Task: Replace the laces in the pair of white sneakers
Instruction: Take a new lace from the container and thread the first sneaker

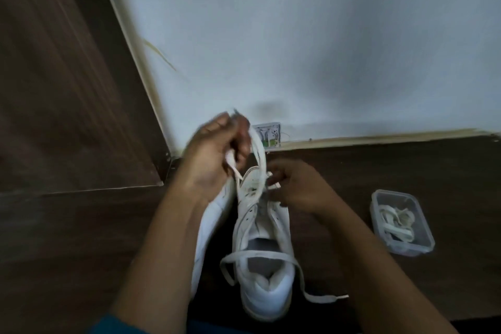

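1. Lace (257, 153) rises from the far eyelets of the middle sneaker (260, 228) up and left into the left hand (219, 149). This hand is lifted above the toe end, and its grip is closed round the strand.
2. The right hand (298, 184) sits lower, against the right side of the eyelet rows. Its fingers curl toward the lace there, but blur hides whether they pinch it, so the state of that grip cannot be told.
3. The sneaker lies on a dark wooden surface (352, 165) with its long axis running near to far, heel near and toe far. The pull therefore runs along the shoe toward the far left. The right hand is nearer the eyelets and the left hand has the free length.
4. The lace is flat, white and slightly grubby. A slack loop crosses the shoe's opening near the heel, and a loose end (339, 298) trails off to the right.
5. This looks like threading or unthreading at the far rows, and I cannot say which.
6. A second white sneaker (208, 225) lies just left of the first, partly hidden by the left forearm.
7. A clear plastic box (376, 195) stands to the right, well apart, with more white laces (398, 222) coiled inside.
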The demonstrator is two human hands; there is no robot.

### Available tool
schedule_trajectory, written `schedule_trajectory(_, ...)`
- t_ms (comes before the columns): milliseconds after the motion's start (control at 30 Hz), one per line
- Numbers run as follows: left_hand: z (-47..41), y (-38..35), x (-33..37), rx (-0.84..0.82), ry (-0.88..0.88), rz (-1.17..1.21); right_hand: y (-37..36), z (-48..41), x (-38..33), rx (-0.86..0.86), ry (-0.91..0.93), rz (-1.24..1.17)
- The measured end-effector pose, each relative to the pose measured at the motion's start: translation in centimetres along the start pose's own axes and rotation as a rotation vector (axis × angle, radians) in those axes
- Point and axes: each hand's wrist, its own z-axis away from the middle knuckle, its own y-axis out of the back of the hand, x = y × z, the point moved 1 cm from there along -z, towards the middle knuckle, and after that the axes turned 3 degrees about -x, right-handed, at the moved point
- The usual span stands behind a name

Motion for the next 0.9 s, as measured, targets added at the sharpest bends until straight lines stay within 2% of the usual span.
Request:
schedule_trajectory(67, 0.3, -0.3, 2.6, -0.064, -0.131, 0.108, -0.4, 0.1, -0.3, -0.014, 0.031, 0.179)
schedule_trajectory(133, 0.7, -0.8, 3.8, -0.098, -0.159, 0.098, -0.4, -0.1, -0.7, 0.031, 0.026, 0.128)
schedule_trajectory(200, 1.1, -1.2, 3.7, -0.106, -0.119, -0.039, -0.4, -0.4, -0.6, 0.047, 0.003, 0.138)
schedule_trajectory(267, 1.2, -1.4, 3.1, -0.059, -0.089, -0.213, -0.8, -0.5, -0.3, 0.021, -0.003, 0.273)
schedule_trajectory(367, 1.2, -0.6, 2.4, -0.072, -0.022, -0.326, -1.2, -0.4, -0.4, -0.001, -0.022, 0.318)
schedule_trajectory(400, 1.4, -0.2, 2.3, -0.168, 0.013, -0.391, -1.2, -0.4, -0.3, -0.004, -0.031, 0.338)
schedule_trajectory(500, 2.3, 1.0, 2.2, -0.621, 0.244, -0.708, -0.6, -0.2, -0.5, -0.016, -0.034, 0.368)
schedule_trajectory(533, 2.2, 1.7, 1.8, -0.652, 0.326, -0.813, -0.2, 0.0, -0.8, -0.021, -0.05, 0.349)
schedule_trajectory(567, 2.0, 2.2, 1.3, -0.579, 0.375, -0.901, 0.3, 0.1, -1.0, -0.029, -0.074, 0.312)
schedule_trajectory(633, 0.9, 3.3, -0.5, -0.333, 0.384, -1.035, 1.2, 0.3, -1.3, -0.09, -0.119, 0.279)
schedule_trajectory(667, 0.5, 3.5, -1.6, -0.284, 0.386, -1.126, 1.5, 0.4, -1.3, -0.157, -0.152, 0.317)
schedule_trajectory(767, 0.5, 2.8, -4.4, -0.323, 0.429, -1.364, 2.0, 0.8, -0.7, -0.382, -0.323, 0.478)
schedule_trajectory(833, 0.4, 2.6, -5.4, -0.275, 0.397, -1.375, 2.3, 1.3, -0.5, -0.498, -0.46, 0.539)
schedule_trajectory(900, 0.1, 2.6, -5.7, -0.242, 0.364, -1.389, 2.5, 1.8, -0.8, -0.563, -0.522, 0.647)
